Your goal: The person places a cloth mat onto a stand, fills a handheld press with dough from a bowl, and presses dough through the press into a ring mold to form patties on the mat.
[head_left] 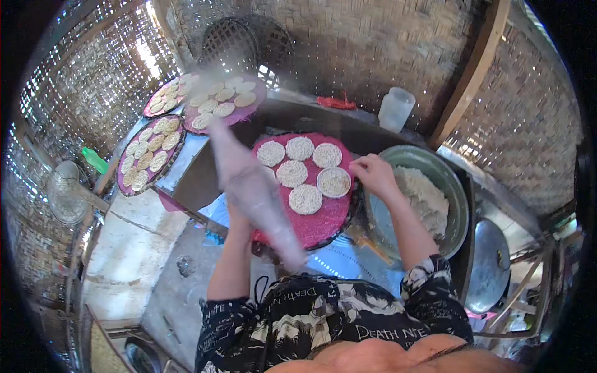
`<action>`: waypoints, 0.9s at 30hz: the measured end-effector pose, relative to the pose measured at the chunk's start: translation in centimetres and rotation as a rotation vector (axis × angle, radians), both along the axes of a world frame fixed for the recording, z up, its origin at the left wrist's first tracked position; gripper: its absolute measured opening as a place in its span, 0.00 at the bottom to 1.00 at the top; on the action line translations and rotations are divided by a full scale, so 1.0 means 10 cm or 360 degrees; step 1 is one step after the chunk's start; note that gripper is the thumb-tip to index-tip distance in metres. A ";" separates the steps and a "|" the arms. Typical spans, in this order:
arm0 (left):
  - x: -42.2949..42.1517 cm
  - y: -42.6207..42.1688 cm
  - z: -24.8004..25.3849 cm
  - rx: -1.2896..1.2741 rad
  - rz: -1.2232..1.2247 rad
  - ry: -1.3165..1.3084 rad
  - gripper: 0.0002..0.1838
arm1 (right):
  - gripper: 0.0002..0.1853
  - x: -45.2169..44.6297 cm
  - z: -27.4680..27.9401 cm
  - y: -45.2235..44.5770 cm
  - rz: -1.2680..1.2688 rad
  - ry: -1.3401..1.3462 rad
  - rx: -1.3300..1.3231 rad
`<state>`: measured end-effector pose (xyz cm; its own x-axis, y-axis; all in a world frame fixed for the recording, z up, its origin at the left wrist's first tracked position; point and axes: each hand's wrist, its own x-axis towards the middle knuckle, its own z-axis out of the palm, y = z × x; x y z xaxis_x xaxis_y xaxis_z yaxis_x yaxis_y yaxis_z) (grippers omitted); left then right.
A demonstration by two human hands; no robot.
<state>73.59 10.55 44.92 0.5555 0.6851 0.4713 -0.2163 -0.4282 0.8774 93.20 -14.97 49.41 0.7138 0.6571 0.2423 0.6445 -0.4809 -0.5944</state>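
A round tray (308, 230) with a red-pink cloth lies before me, bearing several pale, textured discs (305, 199). The disc on its right has a thin ring (334, 182) around it. My right hand (376, 176) is at the tray's right edge, fingertips pinched together beside this ring; what they hold is too small to tell. My left hand (238, 217) is at the tray's left edge, mostly hidden behind a long, whitish, motion-blurred thing (252, 193) that crosses the view. Its fingers do not show.
On the right stands a green basin (460, 217) with a pale, grainy mass (423, 196). Several more disc-laden trays (151, 155) are at the upper left. A translucent container (396, 109) and a red plastic bag (336, 102) sit on the back ledge. Far right is a metal lid (487, 267).
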 end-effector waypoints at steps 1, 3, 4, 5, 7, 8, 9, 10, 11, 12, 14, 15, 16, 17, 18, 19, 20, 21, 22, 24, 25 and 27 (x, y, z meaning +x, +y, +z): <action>-0.33 0.09 0.01 -0.0129 0.0047 -0.0071 0.12 | 0.15 0.08 -0.12 -0.01 -0.0115 0.0044 -0.0092; -0.98 0.17 0.00 -0.0285 0.0169 -0.0173 0.11 | 0.14 0.14 -0.27 0.00 -0.0229 0.0049 -0.0193; -1.29 0.16 0.00 -0.0322 0.0236 -0.0215 0.10 | 0.14 0.16 -0.31 0.02 -0.0232 0.0009 -0.0197; -1.57 0.11 0.02 -0.0340 0.0298 -0.0247 0.10 | 0.14 0.18 -0.33 0.04 -0.0232 -0.0034 -0.0200; -2.03 -0.10 0.04 -0.0346 0.0410 -0.0306 0.09 | 0.14 0.21 -0.31 0.12 -0.0203 0.0039 -0.0258; -2.21 -0.23 0.05 -0.0342 0.0465 -0.0333 0.09 | 0.14 0.23 -0.28 0.15 -0.0187 0.0073 -0.0289; -2.36 -0.37 0.05 -0.0337 0.0519 -0.0364 0.09 | 0.14 0.26 -0.26 0.18 -0.0168 0.0051 -0.0312; -2.47 -0.50 0.05 -0.0324 0.0573 -0.0387 0.09 | 0.14 0.29 -0.25 0.21 -0.0152 0.0038 -0.0341; -2.54 -0.65 0.13 -0.0304 0.0621 -0.0406 0.09 | 0.13 0.29 -0.27 0.23 -0.0136 0.0042 -0.0377; -2.57 -0.78 0.21 -0.0245 0.0681 -0.0455 0.09 | 0.13 0.30 -0.27 0.23 -0.0115 0.0025 -0.0428; -2.65 -0.95 0.35 -0.0130 0.0665 -0.0433 0.09 | 0.13 0.36 -0.31 0.26 -0.0052 0.0055 -0.0560; -2.76 -0.95 0.35 -0.0132 0.0693 -0.0349 0.09 | 0.12 0.38 -0.33 0.28 -0.0057 0.0099 -0.0608; -2.90 -0.93 0.32 -0.0136 0.0718 -0.0273 0.09 | 0.12 0.38 -0.34 0.29 -0.0065 0.0080 -0.0604; -2.95 -0.94 0.34 -0.0148 0.0744 -0.0201 0.09 | 0.12 0.37 -0.36 0.30 -0.0072 0.0054 -0.0608; -2.98 -0.96 0.34 -0.0199 0.0727 -0.0242 0.09 | 0.12 0.37 -0.38 0.31 -0.0010 -0.0030 -0.0617; -2.91 -1.00 0.39 -0.0249 0.0708 -0.0295 0.09 | 0.12 0.38 -0.38 0.32 0.0049 -0.0126 -0.0621; -2.82 -1.02 0.43 -0.0297 0.0686 -0.0361 0.09 | 0.12 0.38 -0.36 0.31 0.0104 -0.0232 -0.0619; -2.78 -1.01 0.44 -0.0339 0.0661 -0.0437 0.09 | 0.12 0.37 -0.31 0.29 0.0104 -0.0213 -0.0556; -2.78 -0.96 0.41 -0.0306 0.0659 -0.0397 0.09 | 0.12 0.34 -0.24 0.24 0.0103 -0.0198 -0.0490; -2.80 -0.81 0.33 -0.0231 0.0650 -0.0328 0.07 | 0.12 0.29 -0.07 0.16 0.0065 -0.0180 -0.0324; -2.78 -0.76 0.33 -0.0241 0.0563 -0.0374 0.08 | 0.12 0.24 0.02 0.10 0.0032 -0.0170 -0.0235; -2.66 -0.69 0.34 -0.0282 0.0404 -0.0450 0.08 | 0.13 0.05 0.11 0.03 0.0007 -0.0135 -0.0093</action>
<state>47.00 3.69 48.36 0.2244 0.8676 0.4437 -0.3663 -0.3469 0.8634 93.69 -14.70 50.53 0.6894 0.6750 0.2629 0.6935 -0.5103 -0.5085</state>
